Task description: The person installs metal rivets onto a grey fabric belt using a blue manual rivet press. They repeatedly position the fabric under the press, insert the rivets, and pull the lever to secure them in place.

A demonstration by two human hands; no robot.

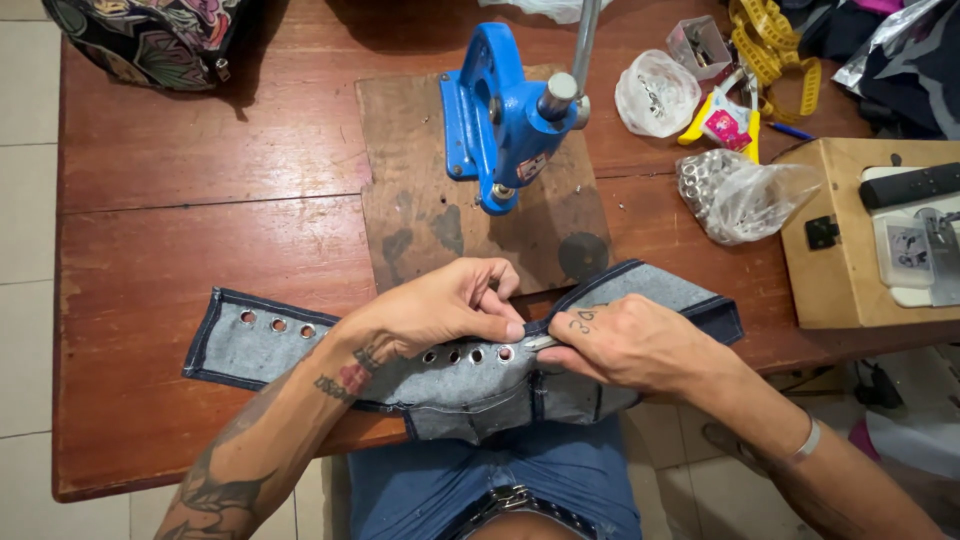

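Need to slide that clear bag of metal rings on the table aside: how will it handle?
The clear bag of rings probably slumps and changes shape, since its thin plastic lies crumpled. It looks fairly heavy for its size, being packed with metal. Its mouth seems loose, so rings may spill if tipped.

Single view, worn on the head, looking steeply down from above and from the near edge of a wooden table (200,260). Close enough to fill the near centre with both forearms; far edge reaching a blue hand press (505,115). Tiled floor at left, sewing machine base (850,240) cut off at right.
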